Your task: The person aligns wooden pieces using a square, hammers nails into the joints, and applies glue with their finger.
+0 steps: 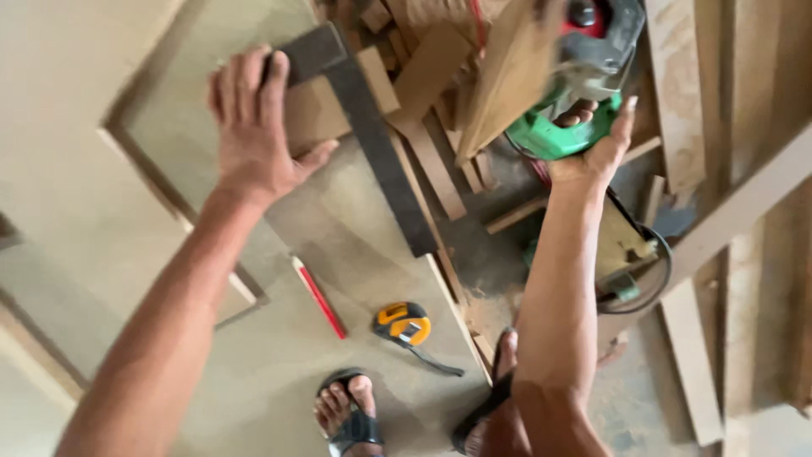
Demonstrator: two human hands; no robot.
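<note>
Forearms filling lower frame: I am seeing left hand (254, 127) pressing flat on framing square (372, 127) upper centre, right hand (592, 144) gripping green power tool (584, 76) upper right. No cutting yet, I judge.

Both arms reach forward, left hand (254, 127) flat, right hand (592, 140) curled.

Left hand (254, 127) presses a steel square (372, 127); right hand (592, 140) grips a green power tool (575, 85).
</note>
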